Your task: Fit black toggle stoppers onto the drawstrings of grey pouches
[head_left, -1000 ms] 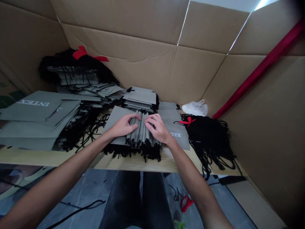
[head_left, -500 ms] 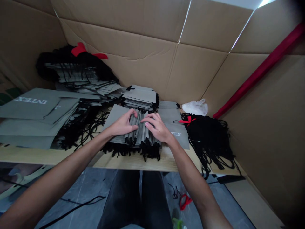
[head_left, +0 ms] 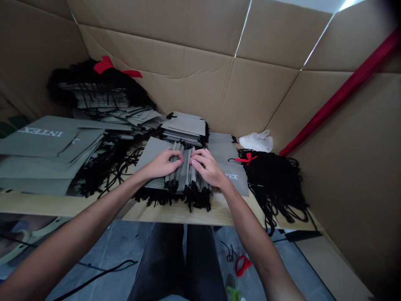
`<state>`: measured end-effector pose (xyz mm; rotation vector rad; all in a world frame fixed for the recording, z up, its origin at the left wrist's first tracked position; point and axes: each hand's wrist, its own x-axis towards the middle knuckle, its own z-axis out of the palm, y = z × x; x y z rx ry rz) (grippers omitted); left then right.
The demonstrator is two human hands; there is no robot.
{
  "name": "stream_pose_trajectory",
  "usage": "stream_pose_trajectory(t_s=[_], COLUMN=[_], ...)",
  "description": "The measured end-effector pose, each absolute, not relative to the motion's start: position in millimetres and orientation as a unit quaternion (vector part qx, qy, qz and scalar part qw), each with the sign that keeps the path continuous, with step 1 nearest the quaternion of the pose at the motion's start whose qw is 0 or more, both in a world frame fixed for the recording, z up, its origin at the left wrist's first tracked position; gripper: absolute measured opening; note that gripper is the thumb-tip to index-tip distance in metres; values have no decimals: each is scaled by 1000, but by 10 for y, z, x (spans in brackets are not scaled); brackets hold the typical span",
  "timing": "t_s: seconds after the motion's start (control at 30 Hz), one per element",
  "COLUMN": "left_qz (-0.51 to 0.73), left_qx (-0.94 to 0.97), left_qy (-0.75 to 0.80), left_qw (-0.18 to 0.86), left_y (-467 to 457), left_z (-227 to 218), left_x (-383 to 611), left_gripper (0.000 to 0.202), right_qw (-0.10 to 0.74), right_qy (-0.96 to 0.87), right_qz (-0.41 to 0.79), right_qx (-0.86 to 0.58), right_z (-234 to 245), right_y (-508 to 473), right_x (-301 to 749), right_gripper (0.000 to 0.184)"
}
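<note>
A row of flat grey bags point(head_left: 183, 175) with knotted black cords stands on edge at the middle of the bench, on top of more grey bags lying flat. My left hand point(head_left: 165, 163) is curled with thumb and fingers closed on the left part of the row. From the other side, my right hand point(head_left: 206, 168) has its bent fingers on the right part of the row, gripping its edges. A narrow gap shows between the two hands. Dark cord ends point(head_left: 199, 200) hang in a thick fringe towards me.
Stacked bags point(head_left: 184, 124) lie behind the row; larger INTEX bags point(head_left: 37, 144) spread to the left. A bundle of black cords point(head_left: 275, 179) with a red tie lies to the right, near a white plastic bag point(head_left: 257, 141). Cardboard walls point(head_left: 194, 83) enclose the bench point(head_left: 144, 212).
The fingers and thumb of my left hand have drawn closer together on the upright bags, which are gathered more tightly at the left. My right hand has barely moved.
</note>
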<state>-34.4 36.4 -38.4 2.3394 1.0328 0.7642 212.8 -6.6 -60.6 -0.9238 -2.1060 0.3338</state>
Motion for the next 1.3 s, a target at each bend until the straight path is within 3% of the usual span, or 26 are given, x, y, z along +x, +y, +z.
stream_pose_trajectory(t_s=[0.17, 0.33, 0.53, 0.77, 1.0, 1.3], left_qz=[278, 281, 284, 264, 269, 278], left_qx=[850, 853, 865, 866, 855, 851], left_qy=[383, 374, 336, 357, 383, 391], left_qw=[229, 231, 242, 230, 223, 214], left_y=[344, 360, 337, 346, 270, 330], left_z=[-372, -383, -384, -406, -323, -348], left_x=[-347, -366, -384, -358, -310, -337], left_gripper=[44, 31, 70, 31, 53, 37], right_qw=[386, 393, 454, 456, 418, 429], right_qy=[-836, -830, -780, -787, -811, -801], right_qz=[137, 156, 170, 176, 179, 190], right_qx=[-365, -365, -396, -376, -367, -373], right_z=[-628, -599, -553, -551, -573, -551], right_y=[-60, -79, -93, -84, -88, -86], right_x=[2129, 2135, 2182, 2191, 2175, 2193], right_gripper=[42, 39, 42, 52, 53, 47])
